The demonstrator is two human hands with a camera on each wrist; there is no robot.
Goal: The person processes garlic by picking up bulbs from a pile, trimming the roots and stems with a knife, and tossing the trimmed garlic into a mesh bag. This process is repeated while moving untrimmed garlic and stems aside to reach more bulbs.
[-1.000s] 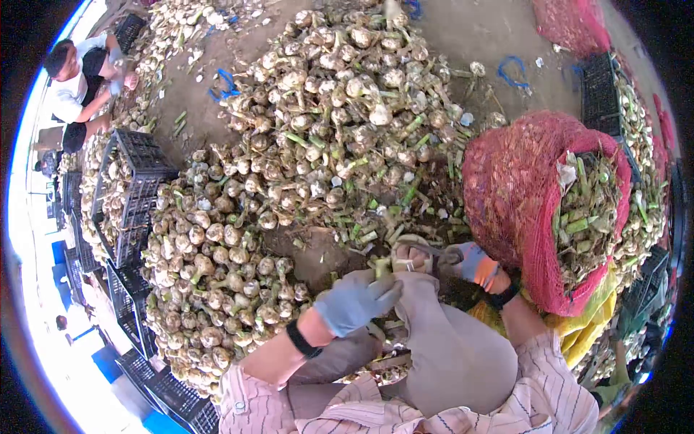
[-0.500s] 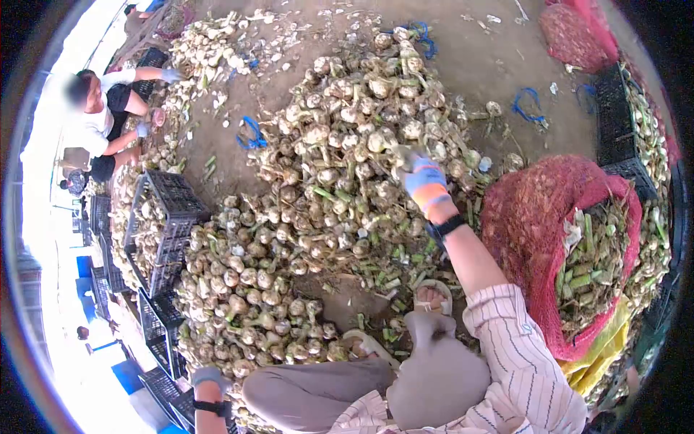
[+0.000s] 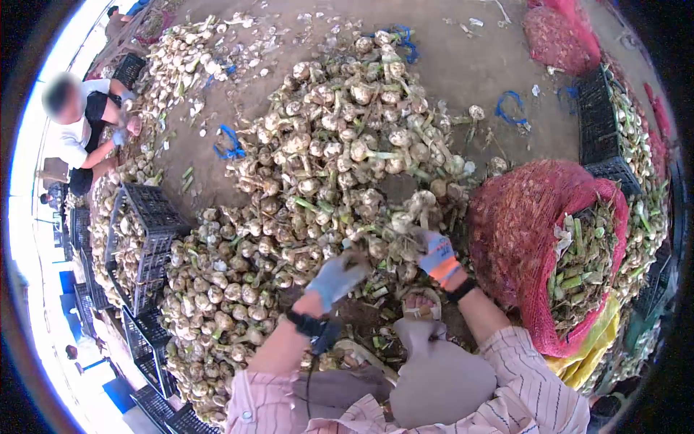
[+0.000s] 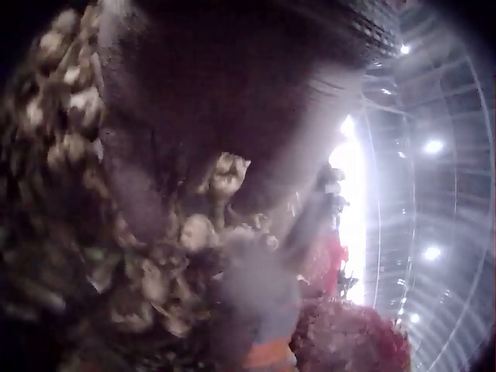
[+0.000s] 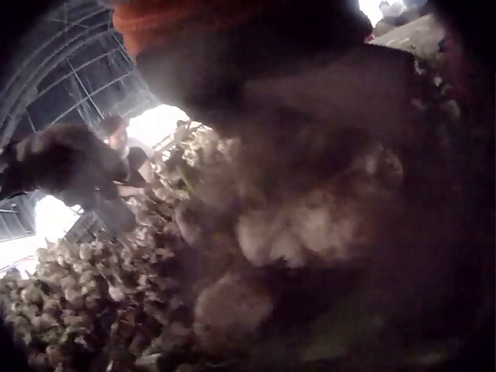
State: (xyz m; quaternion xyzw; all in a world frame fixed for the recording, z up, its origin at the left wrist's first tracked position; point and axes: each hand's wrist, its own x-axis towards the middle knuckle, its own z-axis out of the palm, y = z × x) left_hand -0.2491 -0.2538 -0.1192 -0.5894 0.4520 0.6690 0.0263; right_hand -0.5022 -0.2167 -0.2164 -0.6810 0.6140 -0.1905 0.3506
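In the head view my gloved left hand (image 3: 336, 278) reaches in over the front of the heap, its fingers blurred and pointing at a clump of garlic bulbs (image 3: 416, 210). The right hand (image 3: 439, 259), in a blue-grey glove with an orange cuff, grips that clump by its stems; its fingertips are partly hidden. Close-up bulbs (image 5: 302, 232) fill the middle of the right wrist view, dark and blurred. The left wrist view shows a bulb (image 4: 227, 178) beyond the left palm and the right glove (image 4: 260, 294) facing it.
A large garlic heap (image 3: 325, 145) spreads ahead, joined by trimmed bulbs (image 3: 224, 304) at left. A red mesh sack (image 3: 528, 224) of cut stems stands at right. Black crates (image 3: 155, 217) line the left, where another person (image 3: 79, 130) sits. A sandalled foot (image 3: 421, 304) is below the hands.
The right hand has come back from the far heap towards me with garlic. From the pile at lower left, the left hand has moved up and right to meet it.
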